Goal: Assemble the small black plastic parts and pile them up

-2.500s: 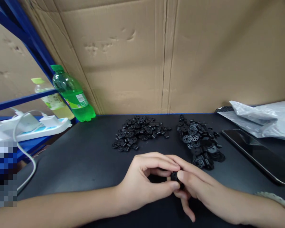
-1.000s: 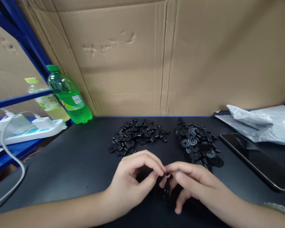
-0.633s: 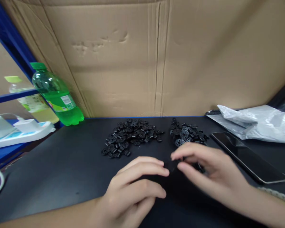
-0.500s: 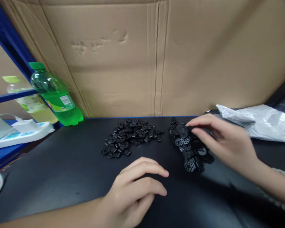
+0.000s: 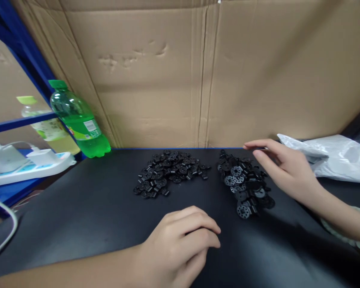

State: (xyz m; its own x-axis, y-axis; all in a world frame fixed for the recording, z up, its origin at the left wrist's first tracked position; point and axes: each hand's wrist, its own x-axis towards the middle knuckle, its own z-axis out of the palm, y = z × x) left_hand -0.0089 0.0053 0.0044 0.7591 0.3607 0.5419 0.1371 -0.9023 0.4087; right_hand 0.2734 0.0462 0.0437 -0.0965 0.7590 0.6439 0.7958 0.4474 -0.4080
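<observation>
Just beyond the right-hand heap of small black plastic discs with holes (image 5: 243,184), my right hand (image 5: 288,170) hovers with thumb and forefinger apart and nothing between them. My left hand (image 5: 183,244) is low over the black table (image 5: 87,224), nearer to me than both heaps. Its fingers are loosely bent and hold nothing that I can see; the palm side is hidden. A second heap of the same black disc parts (image 5: 171,170) spreads across the table to the left, apart from both hands.
A cardboard panel (image 5: 156,92) stands behind the table. At the left are a green soda bottle (image 5: 87,132), a bottle of pale yellow drink (image 5: 52,132) and a white power strip (image 5: 39,170) with plugs. A crumpled plastic bag (image 5: 342,156) lies at the right.
My right hand has lifted off the right heap, moving slightly up and away. The left hand has shifted a little right, its fingers closer together. The whole view has turned slightly left.
</observation>
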